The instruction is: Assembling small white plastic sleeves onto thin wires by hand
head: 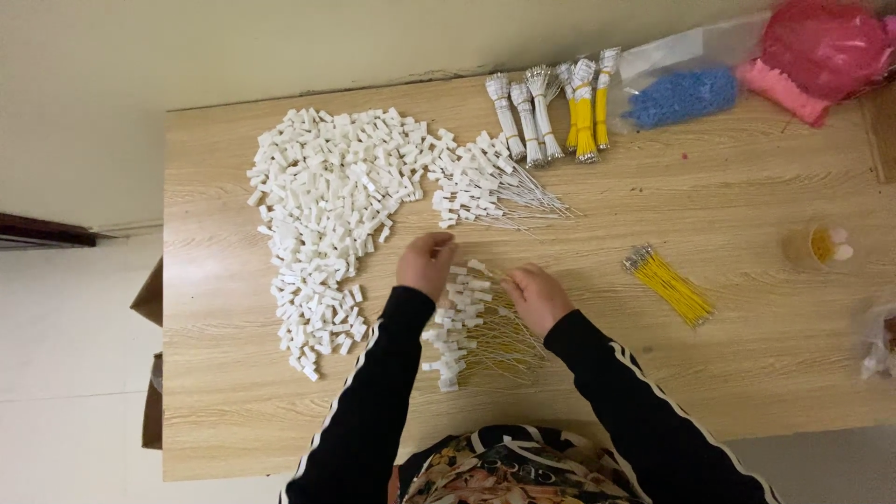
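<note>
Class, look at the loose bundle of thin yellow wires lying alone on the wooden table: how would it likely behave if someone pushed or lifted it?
The loose bundle of thin yellow wires has no visible tie, so a push would probably fan the strands apart. The strands look thin, so lifted by one end they would likely droop. It is probably light and may slide easily on the smooth wooden table.

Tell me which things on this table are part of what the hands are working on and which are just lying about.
In hand:
left hand and right hand over the pile of wired white connectors
heap of loose white connectors
second wired pile

Lying about:
tied wire bundles
loose yellow wires
bag of blue bits
pink bag
small cup
</note>
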